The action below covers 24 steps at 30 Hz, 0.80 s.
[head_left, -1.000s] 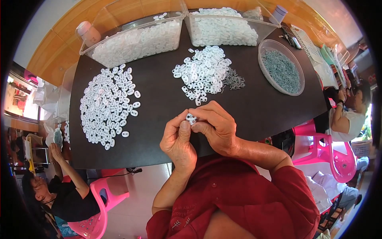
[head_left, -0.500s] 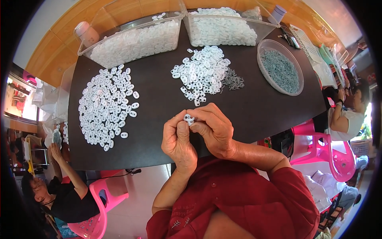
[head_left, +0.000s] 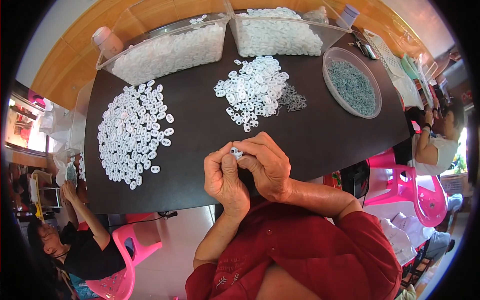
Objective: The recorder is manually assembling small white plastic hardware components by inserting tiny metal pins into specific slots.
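Between my two hands, just above the dark table (head_left: 195, 130), is a small white plastic piece (head_left: 236, 153) with holes in it. My left hand (head_left: 225, 180) pinches it from the left between thumb and fingers. From the right, my right hand (head_left: 270, 167) closes on the same piece, its fingertips hiding part of it. Beyond my hands lies a loose pile of white plastic pieces (head_left: 256, 85), with small grey pins (head_left: 292, 99) heaped against its right side. To the left, a wide spread of white oval pieces (head_left: 132, 135) covers the tabletop.
Two clear bins (head_left: 170, 55) full of white pieces line the back edge. A round tub (head_left: 376, 111) of grey-green pins stands at the right, near a dark-handled tool (head_left: 367, 49). People sit at left and right, with pink chairs (head_left: 125, 260) beside the table.
My right fingers have shifted slightly left and cover more of the white piece, which looks turned a little. Both hands still hold it; the piles look the same.
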{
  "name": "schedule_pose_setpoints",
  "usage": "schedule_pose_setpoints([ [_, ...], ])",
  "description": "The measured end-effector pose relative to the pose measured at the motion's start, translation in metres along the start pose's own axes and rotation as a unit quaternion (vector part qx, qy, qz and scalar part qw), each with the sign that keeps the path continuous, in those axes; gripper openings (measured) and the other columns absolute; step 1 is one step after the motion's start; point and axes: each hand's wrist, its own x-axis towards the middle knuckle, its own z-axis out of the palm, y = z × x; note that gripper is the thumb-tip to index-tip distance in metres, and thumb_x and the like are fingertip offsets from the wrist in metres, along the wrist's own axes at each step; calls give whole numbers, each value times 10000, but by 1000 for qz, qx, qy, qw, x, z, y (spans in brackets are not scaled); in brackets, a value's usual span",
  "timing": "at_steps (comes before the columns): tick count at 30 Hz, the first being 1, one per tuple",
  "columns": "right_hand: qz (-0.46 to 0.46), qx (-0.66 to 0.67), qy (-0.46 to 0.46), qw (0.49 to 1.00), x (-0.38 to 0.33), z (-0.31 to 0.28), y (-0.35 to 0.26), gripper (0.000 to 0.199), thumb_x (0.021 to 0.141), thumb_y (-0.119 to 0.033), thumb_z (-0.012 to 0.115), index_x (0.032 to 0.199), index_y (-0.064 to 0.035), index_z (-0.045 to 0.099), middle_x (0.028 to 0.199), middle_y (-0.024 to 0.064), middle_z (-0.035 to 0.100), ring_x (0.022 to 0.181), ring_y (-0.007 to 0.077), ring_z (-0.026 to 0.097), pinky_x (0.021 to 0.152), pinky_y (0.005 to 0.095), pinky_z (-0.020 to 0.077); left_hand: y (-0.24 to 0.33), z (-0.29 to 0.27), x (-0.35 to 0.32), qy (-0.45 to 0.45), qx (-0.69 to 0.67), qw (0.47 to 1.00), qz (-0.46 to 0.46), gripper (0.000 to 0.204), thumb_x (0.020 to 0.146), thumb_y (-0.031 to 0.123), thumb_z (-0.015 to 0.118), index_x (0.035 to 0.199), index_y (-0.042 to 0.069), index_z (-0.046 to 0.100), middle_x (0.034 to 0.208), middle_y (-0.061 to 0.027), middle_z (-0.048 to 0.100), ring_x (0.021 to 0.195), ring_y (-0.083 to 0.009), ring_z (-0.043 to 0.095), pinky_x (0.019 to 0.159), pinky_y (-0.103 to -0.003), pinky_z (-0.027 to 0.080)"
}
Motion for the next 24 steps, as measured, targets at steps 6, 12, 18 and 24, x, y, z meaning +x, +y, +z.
schedule_pose_setpoints([
  [6,17,14,-16,1000,5,-1,-8,307,748,99,628,1045,24,613,878,93,583,685,138,531,588,234,457,7,0,1,14,-4,1000,0,202,936,130,542,1050,-33,581,918,-34,575,802,-70,525,723,-207,448],
  [12,50,42,-13,998,6,-5,-9,295,708,55,662,993,1,614,877,94,597,709,200,541,596,284,464,11,1,1,5,-17,1000,-19,204,934,106,539,1064,-46,578,920,-47,594,812,-75,541,742,-206,455],
  [18,-32,-22,-5,999,7,-4,-5,281,724,14,692,991,8,606,858,101,597,677,176,528,583,260,448,11,0,0,-2,-28,999,-27,230,942,134,531,1069,-53,574,915,-41,573,802,-76,523,738,-210,441],
  [24,-86,-47,4,995,6,0,-4,254,749,0,656,988,38,576,835,114,586,674,220,526,587,295,435,6,-1,-5,-4,-2,1000,14,237,955,161,508,1062,-43,562,885,-30,531,789,-73,488,709,-214,419],
])
